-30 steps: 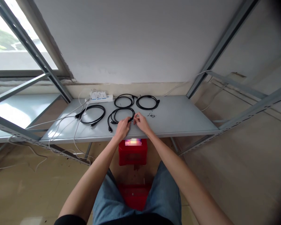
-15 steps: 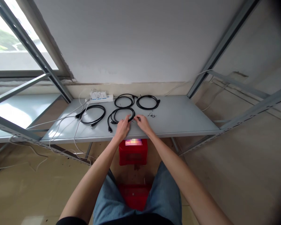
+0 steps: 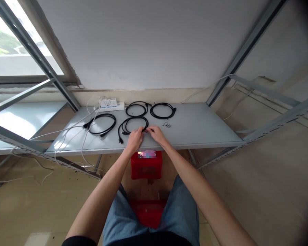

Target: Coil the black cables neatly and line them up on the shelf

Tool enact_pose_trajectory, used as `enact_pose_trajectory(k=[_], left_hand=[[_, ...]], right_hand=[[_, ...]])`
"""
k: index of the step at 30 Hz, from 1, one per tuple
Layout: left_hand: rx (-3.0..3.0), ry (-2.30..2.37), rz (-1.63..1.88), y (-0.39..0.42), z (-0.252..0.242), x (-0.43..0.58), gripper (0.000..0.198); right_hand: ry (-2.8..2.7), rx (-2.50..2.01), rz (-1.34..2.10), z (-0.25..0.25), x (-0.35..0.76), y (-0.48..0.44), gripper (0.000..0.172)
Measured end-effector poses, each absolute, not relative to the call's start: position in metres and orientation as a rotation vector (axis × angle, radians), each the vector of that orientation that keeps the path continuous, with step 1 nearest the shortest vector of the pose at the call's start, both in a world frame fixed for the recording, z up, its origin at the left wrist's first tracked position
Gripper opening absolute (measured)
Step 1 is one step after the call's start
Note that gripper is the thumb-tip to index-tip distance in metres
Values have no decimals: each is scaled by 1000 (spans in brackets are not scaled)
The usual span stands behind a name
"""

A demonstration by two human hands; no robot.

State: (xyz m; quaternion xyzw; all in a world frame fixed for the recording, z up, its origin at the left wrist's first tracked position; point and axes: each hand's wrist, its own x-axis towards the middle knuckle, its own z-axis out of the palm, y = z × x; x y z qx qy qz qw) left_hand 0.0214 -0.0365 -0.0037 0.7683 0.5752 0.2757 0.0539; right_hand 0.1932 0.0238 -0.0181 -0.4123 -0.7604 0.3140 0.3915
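Observation:
A coiled black cable [image 3: 133,123] lies near the front of a grey metal shelf [image 3: 195,130]. My left hand [image 3: 135,138] and my right hand [image 3: 156,134] meet at the coil's near right edge, fingers pinched together on the cable. Whether a small tie is between the fingertips I cannot make out. Three more black coiled cables lie around it: one to the left [image 3: 102,123], one behind [image 3: 136,109] and one at the back right [image 3: 163,110]. A small black twist tie [image 3: 166,125] lies just right of my right hand.
A white power strip [image 3: 109,104] sits at the shelf's back, with white cords [image 3: 74,131] trailing left and down to the floor. A red crate [image 3: 146,165] stands under the shelf, by my knees. Slanted metal frame bars rise left and right.
Both hands have stayed at the coil's near edge, shifting slightly; the fingertips have come closer together on the cable. The view has tilted a little.

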Motion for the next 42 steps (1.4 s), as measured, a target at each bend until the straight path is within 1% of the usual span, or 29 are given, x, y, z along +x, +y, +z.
enact_pose_trajectory(k=[5,8,11,14,17,20,23,25,28,32,37,42], left_hand=[[2397,1806,758,-39,-3,22,31],[2424,1752,791,-40,-1,23,30],[2471,1691,851,-39,-1,24,25],[2501,1671,872,-38,-2,26,17],[2514,1687,856,-37,-4,27,15],[2528,1710,833,-36,-4,27,8],[2513,1736,802,-37,-2,27,4],[2496,1753,781,-38,0,27,6],[2505,1777,741,-38,2,27,15],[2554,1811,643,-37,2,29,27],[2520,1913,615,-37,1,33,30],[2503,1904,550,-36,1,34,28]], right_hand=[[-2031,-1033,705,-20,192,27,32],[-2090,-1078,625,-20,192,26,36],[-2140,-1184,520,-20,190,23,38],[-2183,-1259,438,-19,189,20,33],[-2181,-1270,420,-17,189,18,27],[-2154,-1203,457,-14,191,15,27],[-2167,-1168,398,-11,192,9,27],[-2206,-1189,314,-11,191,5,27],[-2263,-1217,209,-9,189,-1,26],[-2312,-1252,153,-5,187,-6,26],[-2321,-1291,135,-2,185,-7,26],[-2313,-1286,118,-5,185,-5,27]])
